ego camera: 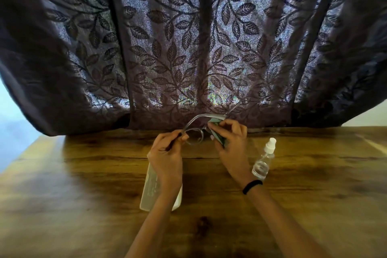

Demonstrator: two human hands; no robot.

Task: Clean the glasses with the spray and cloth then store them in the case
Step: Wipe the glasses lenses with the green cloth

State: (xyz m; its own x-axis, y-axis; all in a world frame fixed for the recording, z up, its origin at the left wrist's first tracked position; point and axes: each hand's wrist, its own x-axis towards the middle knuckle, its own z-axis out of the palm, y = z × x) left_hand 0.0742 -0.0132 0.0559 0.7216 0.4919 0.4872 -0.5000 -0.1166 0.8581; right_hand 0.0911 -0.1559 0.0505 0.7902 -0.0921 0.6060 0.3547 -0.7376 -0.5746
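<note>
— Nearest to us, what do you see?

— Two bare forearms reaching out over the wooden table (314, 174). On the right wrist sits a black band (252, 186).

— And the hands?

— Left hand (165, 153) pinches the glasses (193, 134) by the left side of the clear frame, thumb and fingers closed on it. Right hand (229, 142) is clenched around a pale green cloth (216, 132), pressing it against the right lens. That lens is mostly hidden by the cloth.

— Where are the glasses, then?

— Held up above the table, near its far edge, between both hands. One temple arm curves back toward the curtain.

— The spray?

— Just right of the right wrist, a small clear bottle (263, 159) with a white nozzle, a little liquid showing in it. Neither hand touches it.

— The case?

— A pale, translucent case (149, 186) lies on the table under the left forearm, partly covered by it. I cannot tell whether it is open.

— Behind everything?

— A dark curtain (188, 48) with a leaf pattern, lit from behind, hanging down to the table's far edge.
</note>
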